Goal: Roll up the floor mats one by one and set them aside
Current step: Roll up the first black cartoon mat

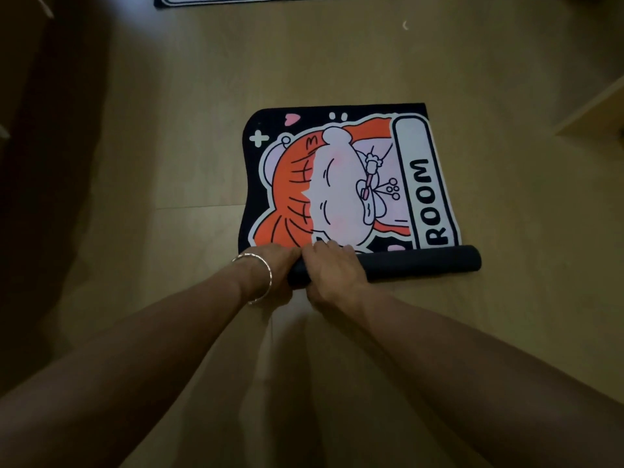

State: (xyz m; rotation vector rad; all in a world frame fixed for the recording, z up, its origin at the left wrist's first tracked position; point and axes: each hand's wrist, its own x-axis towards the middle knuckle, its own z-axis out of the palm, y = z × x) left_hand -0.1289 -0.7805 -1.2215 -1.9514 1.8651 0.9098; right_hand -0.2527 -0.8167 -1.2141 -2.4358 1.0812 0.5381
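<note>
A black floor mat (341, 184) with an orange-haired cartoon figure and the letters "ROOM" lies on the wooden floor. Its near end is wound into a dark roll (422, 263) that stretches to the right. My left hand (270, 268), with a silver bangle on the wrist, grips the left end of the roll. Right beside it, my right hand (332, 268) presses over the roll, fingers curled on top. Both hands sit close together at the roll's left part. The far end of the mat lies flat.
A second mat (270, 0) with a black border and white panel lies flat at the top edge of the view. A light wooden furniture piece (594, 113) stands at the right. Dark shadow covers the left side. A small white scrap (406, 25) lies on the floor.
</note>
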